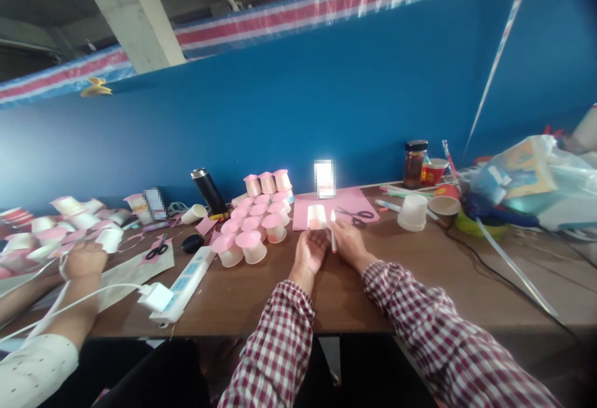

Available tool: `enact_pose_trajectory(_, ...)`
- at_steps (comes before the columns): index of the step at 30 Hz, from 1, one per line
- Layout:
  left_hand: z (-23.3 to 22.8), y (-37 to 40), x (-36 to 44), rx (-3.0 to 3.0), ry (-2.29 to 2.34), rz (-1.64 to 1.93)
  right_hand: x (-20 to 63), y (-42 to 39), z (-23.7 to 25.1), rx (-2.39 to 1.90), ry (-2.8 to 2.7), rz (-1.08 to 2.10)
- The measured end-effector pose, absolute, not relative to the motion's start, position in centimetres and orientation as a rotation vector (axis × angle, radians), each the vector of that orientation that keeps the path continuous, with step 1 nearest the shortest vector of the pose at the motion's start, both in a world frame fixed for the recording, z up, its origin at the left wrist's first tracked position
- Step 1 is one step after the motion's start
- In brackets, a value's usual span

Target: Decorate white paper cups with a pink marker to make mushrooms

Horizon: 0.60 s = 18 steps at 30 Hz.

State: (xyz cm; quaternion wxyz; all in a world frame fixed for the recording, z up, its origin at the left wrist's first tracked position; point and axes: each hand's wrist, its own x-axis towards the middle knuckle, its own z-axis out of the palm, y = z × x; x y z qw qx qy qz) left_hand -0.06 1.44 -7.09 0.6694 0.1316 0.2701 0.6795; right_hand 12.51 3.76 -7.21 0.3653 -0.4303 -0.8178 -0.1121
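Note:
Palm up, my left hand (pixel 310 251) has its fingers at the lower part of a small white paper cup (pixel 316 216) and holds it over the table. An orange-pink patch shows on the cup's side. In my right hand (pixel 351 244) a white marker (pixel 333 237) with a reddish lower end stands upright, just right of the cup. Behind both hands lies a pink sheet of paper (pixel 342 201) with dark-handled scissors (pixel 357 215) on it. Left of my left hand stand several paper cups with pink paper tops (pixel 252 240), some stacked at the back.
A white power strip (pixel 189 280) and black mouse (pixel 192 244) lie left. Further left a co-worker's hand (pixel 86 260) is among more cups (pixel 69 221). To the right are an upturned white cup (pixel 412 212), a jar (pixel 415 164), a tape roll (pixel 480 224) and a dark cable (pixel 494 280).

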Motion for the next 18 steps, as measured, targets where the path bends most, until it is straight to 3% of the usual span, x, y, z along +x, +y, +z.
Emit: enact_pose_trajectory(18,-7.66,1.11,0.22,0.526,0.600,1.541,12.53,3.12,-6.73,-1.088,-2.168,-0.275)
